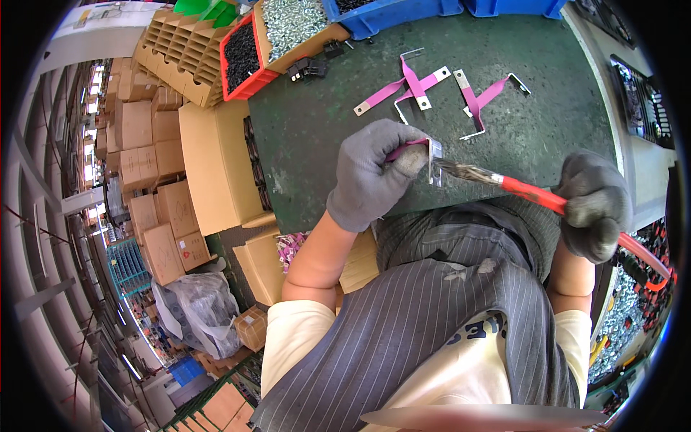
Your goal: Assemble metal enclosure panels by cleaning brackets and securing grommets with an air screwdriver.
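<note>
My gloved left hand [378,169] pinches a pink-sleeved metal strip, likely a busbar [435,162], whose bare bent end sticks out past the thumb. At right, my gloved right hand [594,205] is wrapped round a brush [529,191] with a long red handle. The brush's dark bristles point left and reach the bare metal end, apparently touching it. Several more pink-sleeved busbars [412,85] lie crossed over each other on the dark green worktop [309,137], beyond my hands. A smaller group of busbars [486,101] lies to their right.
At the back left stand a red bin [253,85] of black parts and a box of silvery screws [294,29]. Blue bins [403,16] line the far edge. Small black parts [306,69] lie near the red bin. An open carton [209,169] flanks the worktop's left side.
</note>
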### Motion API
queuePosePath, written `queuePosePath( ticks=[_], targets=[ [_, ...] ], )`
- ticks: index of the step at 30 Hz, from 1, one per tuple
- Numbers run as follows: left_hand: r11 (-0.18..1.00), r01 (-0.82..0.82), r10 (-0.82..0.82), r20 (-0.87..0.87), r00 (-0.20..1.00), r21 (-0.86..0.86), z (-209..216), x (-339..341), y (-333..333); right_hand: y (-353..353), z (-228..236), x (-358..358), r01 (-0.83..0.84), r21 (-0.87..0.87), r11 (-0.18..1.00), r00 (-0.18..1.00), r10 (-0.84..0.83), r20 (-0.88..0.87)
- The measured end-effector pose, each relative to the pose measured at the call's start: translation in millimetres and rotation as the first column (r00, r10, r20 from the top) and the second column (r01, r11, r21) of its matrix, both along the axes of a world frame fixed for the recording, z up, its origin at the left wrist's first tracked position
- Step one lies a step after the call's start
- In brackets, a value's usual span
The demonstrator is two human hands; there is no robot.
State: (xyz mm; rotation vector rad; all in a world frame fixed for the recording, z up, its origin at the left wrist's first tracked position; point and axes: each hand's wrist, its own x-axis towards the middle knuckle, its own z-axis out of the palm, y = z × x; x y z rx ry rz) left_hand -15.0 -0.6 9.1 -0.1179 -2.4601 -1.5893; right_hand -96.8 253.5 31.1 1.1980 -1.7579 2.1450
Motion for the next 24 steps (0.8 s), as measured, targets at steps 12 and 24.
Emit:
queuePosePath(
  ticks=[12, 24],
  targets=[
    [0.999, -0.036, 0.036, 0.012, 0.999, -0.013, -3.4, -6.5, 0.1, 3.2, -15.3, -0.7, -0.141, -0.099, 0.985, 0.984, 0.150, 0.092],
    [0.719, -0.186, 0.439, 0.229, 0.869, -0.670, -29.8, -91.2, -29.0, 10.8, -42.8, 5.1, 0.212, -0.053, 0.976, 0.821, -0.149, 0.551]
  ],
)
